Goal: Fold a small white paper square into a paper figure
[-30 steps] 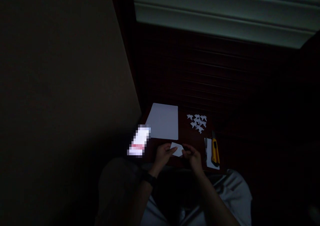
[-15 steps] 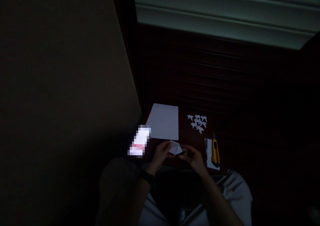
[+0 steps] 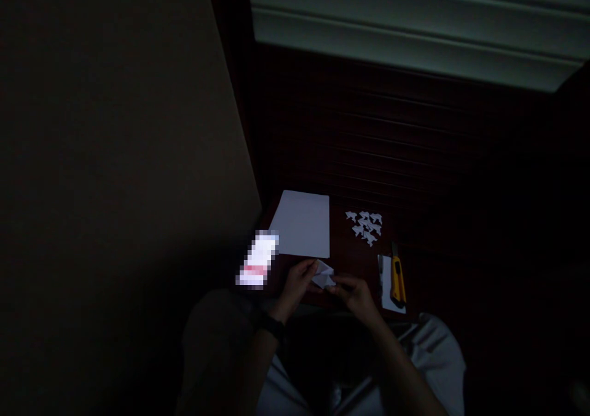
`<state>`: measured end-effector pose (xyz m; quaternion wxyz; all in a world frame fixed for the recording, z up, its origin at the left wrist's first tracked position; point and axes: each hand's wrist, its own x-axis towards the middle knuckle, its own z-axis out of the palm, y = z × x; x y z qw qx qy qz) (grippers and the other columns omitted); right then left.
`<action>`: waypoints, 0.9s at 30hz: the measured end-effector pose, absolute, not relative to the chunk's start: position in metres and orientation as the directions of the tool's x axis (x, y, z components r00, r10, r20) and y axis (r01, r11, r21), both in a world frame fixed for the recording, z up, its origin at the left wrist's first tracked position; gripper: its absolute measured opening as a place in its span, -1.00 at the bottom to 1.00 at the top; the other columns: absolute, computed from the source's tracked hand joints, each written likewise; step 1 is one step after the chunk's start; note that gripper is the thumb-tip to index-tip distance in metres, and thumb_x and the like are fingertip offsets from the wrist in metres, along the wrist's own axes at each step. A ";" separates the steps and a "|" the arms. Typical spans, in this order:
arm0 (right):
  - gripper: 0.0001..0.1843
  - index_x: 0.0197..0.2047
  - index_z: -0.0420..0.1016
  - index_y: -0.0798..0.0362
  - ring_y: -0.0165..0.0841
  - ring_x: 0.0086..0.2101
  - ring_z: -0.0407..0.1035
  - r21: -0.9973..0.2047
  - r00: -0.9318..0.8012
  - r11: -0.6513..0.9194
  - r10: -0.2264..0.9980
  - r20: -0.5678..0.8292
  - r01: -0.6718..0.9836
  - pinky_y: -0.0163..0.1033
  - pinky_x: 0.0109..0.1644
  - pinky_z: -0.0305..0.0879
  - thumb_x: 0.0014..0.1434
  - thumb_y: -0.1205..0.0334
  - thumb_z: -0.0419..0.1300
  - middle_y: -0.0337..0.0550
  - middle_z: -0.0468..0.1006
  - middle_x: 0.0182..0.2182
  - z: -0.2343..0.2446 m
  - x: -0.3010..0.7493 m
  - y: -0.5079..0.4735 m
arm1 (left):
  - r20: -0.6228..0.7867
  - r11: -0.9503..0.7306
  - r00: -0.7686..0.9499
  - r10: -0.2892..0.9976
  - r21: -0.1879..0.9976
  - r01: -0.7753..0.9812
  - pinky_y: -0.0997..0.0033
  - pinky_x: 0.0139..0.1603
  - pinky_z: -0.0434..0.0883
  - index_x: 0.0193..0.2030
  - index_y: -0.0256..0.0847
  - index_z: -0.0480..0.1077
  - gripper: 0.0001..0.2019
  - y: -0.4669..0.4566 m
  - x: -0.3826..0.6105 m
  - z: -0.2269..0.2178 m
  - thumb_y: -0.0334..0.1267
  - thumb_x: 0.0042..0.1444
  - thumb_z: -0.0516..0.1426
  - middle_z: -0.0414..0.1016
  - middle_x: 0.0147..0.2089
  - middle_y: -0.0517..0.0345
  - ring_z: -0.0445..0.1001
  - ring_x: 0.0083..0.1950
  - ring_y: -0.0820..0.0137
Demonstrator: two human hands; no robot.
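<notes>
A small piece of folded white paper (image 3: 324, 274) is held between my two hands, just over the near edge of the dark table. My left hand (image 3: 297, 281) pinches its left side between thumb and fingers. On the right side, my right hand (image 3: 353, 293) has its fingertips closed on the paper's lower right corner. Creases and a raised flap show on the paper, though the dim light hides finer detail. Just beyond my hands lies a stack of white paper sheets (image 3: 304, 222).
Several small folded paper figures (image 3: 364, 225) lie grouped at the back right. A yellow utility knife (image 3: 397, 281) rests on white paper (image 3: 388, 290) at the right. A lit phone (image 3: 258, 261), its screen blurred, is at the left. A wall (image 3: 138, 127) rises on the left.
My right hand has moved slightly left and closed in on the paper's right corner. The paper's flap has shifted and looks more folded; the left hand stays nearly still.
</notes>
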<state>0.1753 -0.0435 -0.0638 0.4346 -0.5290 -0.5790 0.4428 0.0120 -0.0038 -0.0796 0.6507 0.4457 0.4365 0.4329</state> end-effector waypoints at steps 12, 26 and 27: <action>-0.85 -0.41 0.57 0.01 -0.29 -0.37 0.39 -0.971 -0.137 0.024 0.990 -0.009 0.238 -0.29 -0.30 0.25 -0.10 0.17 0.25 -0.21 0.55 -0.44 -0.060 0.173 -0.041 | -0.128 0.137 0.190 0.974 0.990 -0.038 0.61 -0.67 0.27 -0.15 -0.31 0.38 -0.60 -0.002 0.013 -0.085 -0.02 0.01 0.05 0.45 -0.36 0.05 0.37 -0.51 0.46; -0.83 -0.42 0.57 0.03 -0.33 -0.47 0.37 -0.983 -0.129 -0.037 0.990 -0.060 0.178 -0.32 -0.39 0.23 -0.08 0.16 0.22 -0.21 0.54 -0.52 -0.060 0.173 -0.041 | -0.088 0.092 0.186 0.979 0.996 -0.016 0.58 -0.67 0.24 -0.13 -0.28 0.38 -0.61 -0.002 0.013 -0.086 -0.03 0.03 0.02 0.45 -0.38 0.09 0.37 -0.50 0.44; -0.83 -0.41 0.57 0.03 -0.33 -0.46 0.37 -0.984 -0.139 -0.037 0.988 -0.063 0.176 -0.32 -0.39 0.23 -0.08 0.17 0.22 -0.22 0.55 -0.51 -0.059 0.173 -0.041 | -0.084 0.088 0.188 0.979 0.996 -0.013 0.58 -0.67 0.24 -0.13 -0.28 0.38 -0.61 -0.002 0.013 -0.086 -0.02 0.03 0.02 0.45 -0.38 0.09 0.37 -0.50 0.43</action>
